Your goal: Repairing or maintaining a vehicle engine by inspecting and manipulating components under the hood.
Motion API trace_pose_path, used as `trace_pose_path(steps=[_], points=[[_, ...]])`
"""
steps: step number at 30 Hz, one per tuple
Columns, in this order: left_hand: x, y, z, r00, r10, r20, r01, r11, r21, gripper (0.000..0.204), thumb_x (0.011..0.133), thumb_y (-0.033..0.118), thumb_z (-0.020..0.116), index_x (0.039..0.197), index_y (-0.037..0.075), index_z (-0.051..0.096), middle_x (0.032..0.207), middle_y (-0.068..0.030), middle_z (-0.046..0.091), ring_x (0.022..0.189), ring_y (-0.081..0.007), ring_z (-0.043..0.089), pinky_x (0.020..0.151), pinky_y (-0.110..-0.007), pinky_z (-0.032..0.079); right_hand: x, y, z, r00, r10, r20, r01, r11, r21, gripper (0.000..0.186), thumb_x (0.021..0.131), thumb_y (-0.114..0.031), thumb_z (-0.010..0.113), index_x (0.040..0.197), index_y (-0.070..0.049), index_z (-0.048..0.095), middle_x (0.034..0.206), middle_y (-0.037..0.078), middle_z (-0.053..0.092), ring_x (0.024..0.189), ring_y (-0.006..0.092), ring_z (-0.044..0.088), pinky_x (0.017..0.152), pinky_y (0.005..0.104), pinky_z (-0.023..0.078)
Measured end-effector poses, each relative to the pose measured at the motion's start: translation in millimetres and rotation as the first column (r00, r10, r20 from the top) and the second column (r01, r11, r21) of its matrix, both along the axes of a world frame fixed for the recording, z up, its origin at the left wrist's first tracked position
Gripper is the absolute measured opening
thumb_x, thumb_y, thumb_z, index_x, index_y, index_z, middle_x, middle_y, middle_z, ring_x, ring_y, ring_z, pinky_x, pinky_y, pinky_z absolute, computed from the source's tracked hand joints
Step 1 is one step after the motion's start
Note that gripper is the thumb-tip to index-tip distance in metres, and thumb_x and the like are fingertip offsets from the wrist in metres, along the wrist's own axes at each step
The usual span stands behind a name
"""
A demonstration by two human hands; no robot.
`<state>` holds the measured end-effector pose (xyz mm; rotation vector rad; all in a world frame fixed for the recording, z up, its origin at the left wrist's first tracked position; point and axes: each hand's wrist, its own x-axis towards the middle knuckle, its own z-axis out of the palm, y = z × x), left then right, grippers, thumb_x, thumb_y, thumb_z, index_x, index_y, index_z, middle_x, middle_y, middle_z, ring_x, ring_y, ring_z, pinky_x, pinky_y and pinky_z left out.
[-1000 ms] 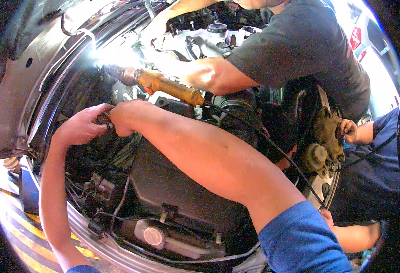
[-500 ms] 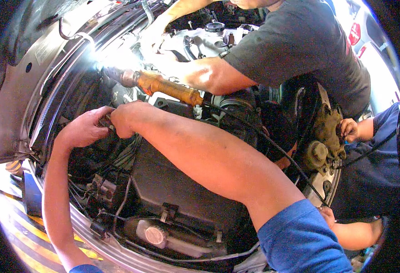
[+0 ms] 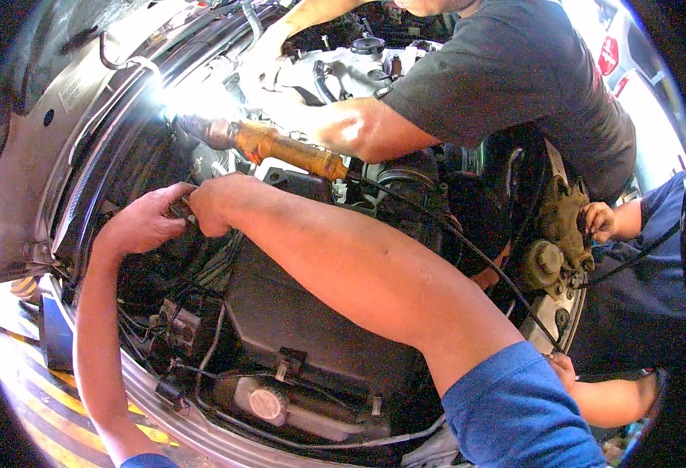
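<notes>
Over the rear left of an engine bay, my left hand and my right hand meet almost fingertip to fingertip. The left thumb and fingers pinch around a small part between the two hands, too hidden to name. My right fingers curl down toward the same spot, with the back of that hand covering whatever they grip. Just beyond them lies a lit work lamp with an orange handle, shining toward the upper left. Below my hands run thin metal lines, and a large black cover sits under my right forearm.
A co-worker in a dark shirt leans over the pale engine cover, arms reaching in. At the right, another person's hand touches a brownish metal part. The lamp's black cord crosses the bay. A white-capped reservoir is near the front.
</notes>
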<state>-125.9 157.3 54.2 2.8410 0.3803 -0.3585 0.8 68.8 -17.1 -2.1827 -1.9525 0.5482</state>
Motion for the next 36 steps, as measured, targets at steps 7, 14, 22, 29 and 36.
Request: trace_pose_path(steps=[7,14,22,29,36], points=[[0.1,0.0,0.1,1.0,0.001,0.005,-0.001,1.0,-0.019,0.054,0.079,0.014,0.061,0.13,-0.001,0.051,0.119,-0.0251,0.061,0.111,-0.0364,0.06,0.096,-0.04,0.046,-0.8,0.9,-1.2,1.0,-0.003,-0.007,0.003,1.0,0.018,0.041,0.07,-0.025,0.075,0.11,-0.017,0.073,0.115,0.004,0.071,0.105,0.0259,0.068,0.085,0.046,0.054],[0.9,-0.4,-0.3,1.0,-0.007,0.014,0.007,1.0,-0.017,0.054,0.079,0.014,0.061,0.13,-0.001,0.05,0.117,-0.0235,0.062,0.107,-0.0319,0.061,0.093,-0.038,0.047,-0.2,4.1,-2.0,1.0,0.019,0.0,-0.019,1.0,0.004,0.042,0.072,-0.026,0.075,0.112,-0.017,0.072,0.118,0.004,0.07,0.108,0.0262,0.067,0.087,0.0462,0.054],[0.0,3.4,-3.4,1.0,0.021,0.022,-0.019,0.998,-0.063,0.055,0.079,0.013,0.062,0.131,-0.002,0.05,0.114,-0.0226,0.063,0.099,-0.0294,0.063,0.089,-0.037,0.048,0.8,8.2,-1.7,0.999,0.05,0.002,-0.05,0.998,-0.03,0.044,0.073,-0.028,0.074,0.116,-0.017,0.071,0.12,0.004,0.069,0.11,0.026,0.066,0.09,0.0469,0.053],[-2.7,5.0,-4.9,0.999,0.036,0.027,-0.034,0.997,-0.074,0.054,0.08,0.013,0.061,0.131,-0.002,0.05,0.11,-0.0223,0.063,0.094,-0.0287,0.063,0.086,-0.037,0.049,0.8,-2.3,3.5,0.998,0.057,-0.018,-0.057,0.998,0.015,0.037,0.076,-0.019,0.065,0.112,-0.012,0.072,0.114,0.008,0.07,0.107,0.0271,0.066,0.087,0.0444,0.053],[-1.2,5.0,-5.1,0.996,-0.067,0.058,0.065,0.998,0.026,0.053,0.079,0.014,0.061,0.128,-0.001,0.051,0.113,-0.024,0.062,0.105,-0.0356,0.06,0.092,-0.039,0.047,0.1,-12.1,10.0,0.998,0.06,-0.012,-0.06,0.998,0.034,0.036,0.077,-0.015,0.062,0.111,-0.01,0.072,0.112,0.009,0.071,0.106,0.0276,0.067,0.086,0.0438,0.054]])
